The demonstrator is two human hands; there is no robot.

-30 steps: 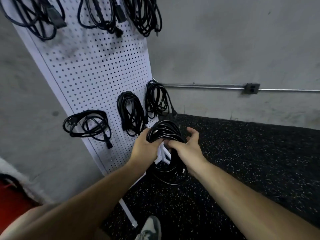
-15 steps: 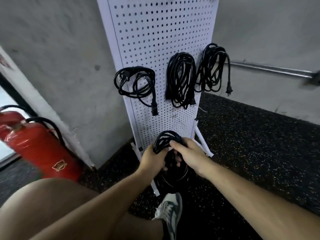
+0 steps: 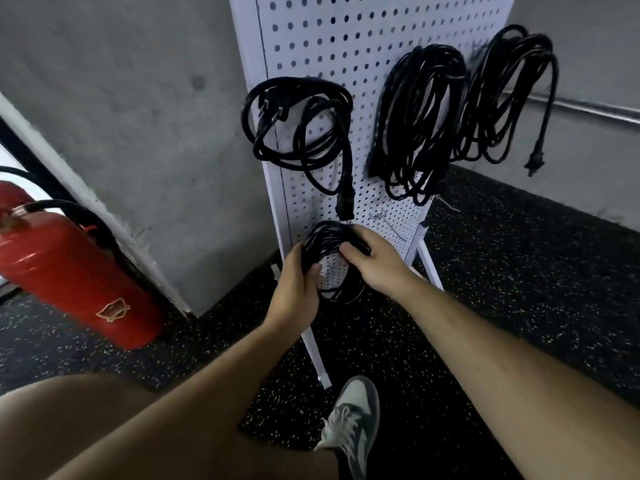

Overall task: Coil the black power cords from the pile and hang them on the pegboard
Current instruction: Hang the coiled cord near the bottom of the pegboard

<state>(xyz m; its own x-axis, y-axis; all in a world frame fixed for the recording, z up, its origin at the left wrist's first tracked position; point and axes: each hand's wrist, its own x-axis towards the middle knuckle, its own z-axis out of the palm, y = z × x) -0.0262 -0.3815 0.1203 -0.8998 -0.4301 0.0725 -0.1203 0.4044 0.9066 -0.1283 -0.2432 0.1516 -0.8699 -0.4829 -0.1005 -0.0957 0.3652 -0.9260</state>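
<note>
My left grip (image 3: 296, 289) was clenched round the side of the coiled cord (image 3: 323, 237) and my right grip (image 3: 374, 265) grasped its top, holding it against the foot of the pegboard (image 3: 346, 39). Judged risks: either grip slackening before a loop seated on a hook (image 3: 381, 216) would let the turns spring apart and drop to the floor, and the connector (image 3: 346, 202) dangling just above could snag. Count: one cord in hand, three hung coils (image 3: 419, 126), one pegboard, one fire extinguisher (image 3: 69, 265).
</note>
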